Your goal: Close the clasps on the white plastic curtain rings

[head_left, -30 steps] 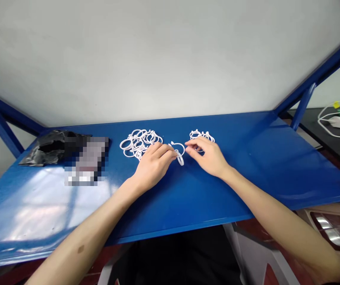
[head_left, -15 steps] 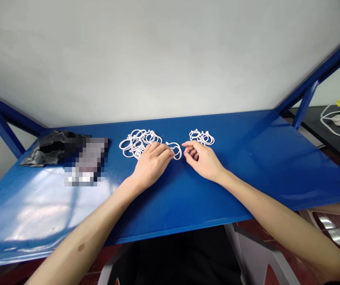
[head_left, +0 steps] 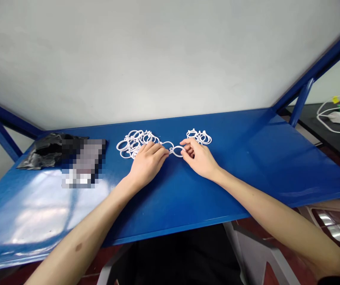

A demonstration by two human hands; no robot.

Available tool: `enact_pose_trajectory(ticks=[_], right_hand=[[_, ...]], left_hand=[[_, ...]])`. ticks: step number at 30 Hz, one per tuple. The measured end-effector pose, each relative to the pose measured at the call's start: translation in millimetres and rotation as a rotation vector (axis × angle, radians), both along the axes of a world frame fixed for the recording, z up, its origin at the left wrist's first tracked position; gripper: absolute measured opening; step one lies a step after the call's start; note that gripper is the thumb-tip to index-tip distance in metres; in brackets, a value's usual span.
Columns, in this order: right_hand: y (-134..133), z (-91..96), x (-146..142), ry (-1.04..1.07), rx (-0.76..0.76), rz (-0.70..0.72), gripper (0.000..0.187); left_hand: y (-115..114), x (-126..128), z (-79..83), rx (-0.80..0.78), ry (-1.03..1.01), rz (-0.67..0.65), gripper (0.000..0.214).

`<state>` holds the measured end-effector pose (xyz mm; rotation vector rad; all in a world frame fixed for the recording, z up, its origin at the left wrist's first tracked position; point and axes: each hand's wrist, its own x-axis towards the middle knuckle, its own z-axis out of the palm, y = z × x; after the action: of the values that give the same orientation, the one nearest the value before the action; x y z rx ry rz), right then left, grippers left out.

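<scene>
A white plastic ring (head_left: pixel 177 151) lies on the blue shelf (head_left: pixel 247 166) between my two hands. My left hand (head_left: pixel 148 162) pinches its left end with curled fingers. My right hand (head_left: pixel 199 158) pinches its right end. A second ring (head_left: pixel 167 144) sits just behind my left fingertips. Behind my left hand lies a loose pile of several white rings (head_left: pixel 134 141). A smaller cluster of white rings (head_left: pixel 199 136) rests just beyond my right hand.
A crumpled black plastic bag (head_left: pixel 49 148) and a blurred-out object (head_left: pixel 82 161) lie at the shelf's left. Blue frame struts (head_left: pixel 302 99) rise at both ends. White cables (head_left: pixel 338 118) sit on a dark table to the far right. A chair (head_left: pixel 247 253) stands below.
My right hand has closed in on the ring from the right and taken hold of its end. The ring now lies flat between both hands instead of hanging from my left fingers.
</scene>
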<state>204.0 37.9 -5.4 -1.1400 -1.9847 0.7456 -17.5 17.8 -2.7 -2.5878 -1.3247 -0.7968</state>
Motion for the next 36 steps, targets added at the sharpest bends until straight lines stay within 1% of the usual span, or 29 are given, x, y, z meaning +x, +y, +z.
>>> enact_pose_trajectory(ticks=[4,8,11,13,15,16,18,21,26,28,31,34,35,36], right_hand=[[-1.3,3.5,2.0,-0.015,0.036,0.003,0.027],[-2.4,6.6,2.6,-0.049,0.044,0.001,0.024],[-2.3,8.3,3.7,-0.054,0.04,-0.017,0.023],[-2.1,8.7,4.2,-0.023,0.016,-0.024,0.023],[-2.2,8.8,4.1,0.043,-0.058,-0.001,0.024],[-2.4,8.9,3.9,0.085,-0.112,0.02,0.024],[-3.0,9.0,3.3,0.162,-0.23,0.071,0.023],[-3.8,8.8,2.8,0.22,-0.347,0.116,0.024],[-4.0,6.0,1.8,0.204,-0.336,0.125,0.022],[-4.1,4.3,0.6,0.211,-0.347,0.137,0.023],[-4.4,2.2,-1.4,0.252,-0.38,0.149,0.024],[-4.5,1.7,-1.8,0.247,-0.403,0.146,0.027],[-4.5,2.1,-1.4,0.22,-0.37,0.129,0.027],[-4.4,2.7,-0.6,0.187,-0.299,0.101,0.027]], left_hand=[[-0.7,-0.2,-2.6,-0.026,0.033,0.046,0.019],[0.5,-0.8,-6.2,0.003,0.064,0.097,0.02],[1.8,-2.9,-6.3,-0.011,0.054,0.108,0.022],[1.0,-2.9,-4.3,-0.016,0.032,0.098,0.02],[-1.3,-1.0,-1.4,0.012,0.004,0.081,0.02],[-2.8,0.4,0.0,0.03,-0.006,0.061,0.023],[-5.5,3.4,2.1,0.049,-0.006,-0.01,0.03],[-7.7,6.3,3.5,0.031,0.003,-0.1,0.021],[-9.6,7.7,6.5,-0.051,-0.066,-0.091,0.016],[-11.3,8.7,7.0,-0.104,-0.062,-0.115,0.014],[-13.0,10.6,5.0,-0.157,-0.034,-0.151,0.018],[-12.7,11.8,2.4,-0.12,-0.058,-0.168,0.014],[-12.3,12.0,2.3,-0.099,-0.084,-0.166,0.013],[-11.9,12.1,2.7,-0.081,-0.116,-0.155,0.013]])
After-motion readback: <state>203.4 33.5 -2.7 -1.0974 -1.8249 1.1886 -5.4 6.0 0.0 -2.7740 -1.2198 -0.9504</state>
